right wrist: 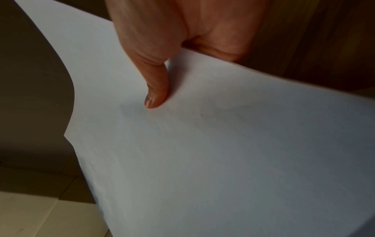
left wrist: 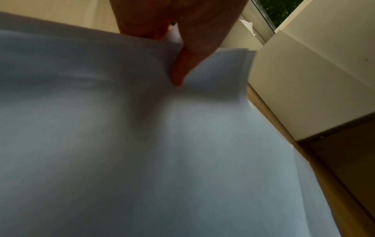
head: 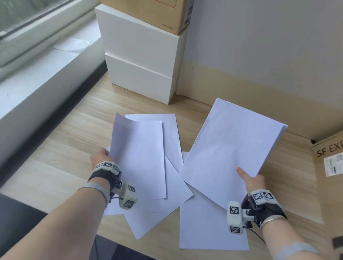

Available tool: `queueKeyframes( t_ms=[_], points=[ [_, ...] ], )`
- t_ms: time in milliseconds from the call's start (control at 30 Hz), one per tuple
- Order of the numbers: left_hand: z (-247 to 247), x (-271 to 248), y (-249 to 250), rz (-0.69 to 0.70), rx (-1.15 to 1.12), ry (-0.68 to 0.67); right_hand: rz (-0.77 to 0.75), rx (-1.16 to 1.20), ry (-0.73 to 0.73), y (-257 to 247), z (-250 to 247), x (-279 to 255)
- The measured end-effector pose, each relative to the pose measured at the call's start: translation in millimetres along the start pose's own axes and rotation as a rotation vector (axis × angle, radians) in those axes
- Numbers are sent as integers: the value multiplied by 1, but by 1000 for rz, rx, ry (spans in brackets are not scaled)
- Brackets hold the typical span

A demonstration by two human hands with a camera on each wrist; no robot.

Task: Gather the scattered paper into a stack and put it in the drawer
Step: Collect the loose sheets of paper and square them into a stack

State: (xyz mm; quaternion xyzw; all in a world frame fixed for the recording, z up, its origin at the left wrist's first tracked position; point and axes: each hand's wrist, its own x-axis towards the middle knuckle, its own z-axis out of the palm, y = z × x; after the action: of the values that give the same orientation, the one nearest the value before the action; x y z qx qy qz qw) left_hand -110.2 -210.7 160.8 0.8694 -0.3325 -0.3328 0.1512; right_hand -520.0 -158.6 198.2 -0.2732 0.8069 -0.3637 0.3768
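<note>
White paper sheets lie scattered on the wooden desk (head: 67, 142). My right hand (head: 250, 180) holds a lifted stack of sheets (head: 230, 151) by its near right corner, thumb on top; the right wrist view shows that thumb pressed on the stack (right wrist: 223, 144). My left hand (head: 99, 157) pinches the left edge of a raised sheet (head: 137, 156), its thumb on the paper (left wrist: 142, 144) in the left wrist view. Loose sheets (head: 210, 227) stay flat beneath both. The stacked white drawer units (head: 142, 66) stand at the back, fronts closed.
A cardboard box (head: 144, 0) sits on top of the white units. Another brown box (head: 339, 176) stands at the right edge of the desk. A window sill (head: 38, 62) runs along the left with a scrap of paper on it. The wall is behind.
</note>
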Motion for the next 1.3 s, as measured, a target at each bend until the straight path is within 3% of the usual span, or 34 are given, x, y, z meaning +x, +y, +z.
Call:
queueKeyframes(
  t_ms=[167,433,600,700,867,1067,1300],
  points=[
    [-2,8,32,179,-39,-30,8,15,23,2,-7,-2],
    [4,17,76,242,-225,-82,66,-2,79,12,-20,4],
    [18,28,83,127,-68,-240,98,-27,115,18,-28,5],
    [30,22,86,26,62,-173,106,-30,118,19,-28,3],
    [49,10,88,-25,173,-91,110,-37,108,20,-27,1],
    [63,12,79,-39,219,19,123,-56,108,22,-30,-1],
    [52,25,74,68,86,-104,168,-58,108,32,-33,1]
  ],
)
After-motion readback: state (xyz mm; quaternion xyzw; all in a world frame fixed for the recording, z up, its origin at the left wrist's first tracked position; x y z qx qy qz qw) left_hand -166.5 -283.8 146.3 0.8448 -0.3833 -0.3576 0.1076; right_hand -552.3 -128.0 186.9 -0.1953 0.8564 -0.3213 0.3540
